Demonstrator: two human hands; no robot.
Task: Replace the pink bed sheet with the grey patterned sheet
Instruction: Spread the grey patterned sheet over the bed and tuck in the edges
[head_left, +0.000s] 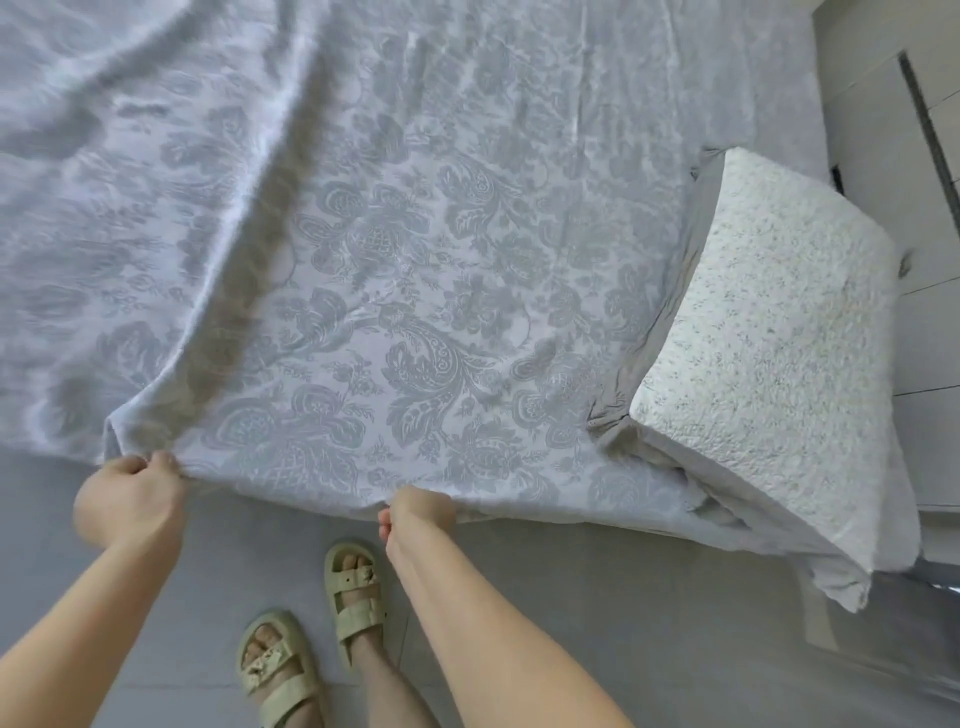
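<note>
The grey patterned sheet (395, 270) lies spread over the bed, filling most of the view, with a long fold running from the upper middle down to the near left. My left hand (130, 496) grips the sheet's near edge at the foot of that fold. My right hand (418, 519) pinches the same edge farther right. Both hands hold the edge at the bedside, above the floor. No pink sheet shows anywhere.
A folded white quilted blanket (779, 332) with a grey cloth under it sits on the bed's right end. Grey floor (597, 623) runs along the near side, where my feet in pale green sandals (353, 597) stand. White cabinet fronts (883, 104) stand at the far right.
</note>
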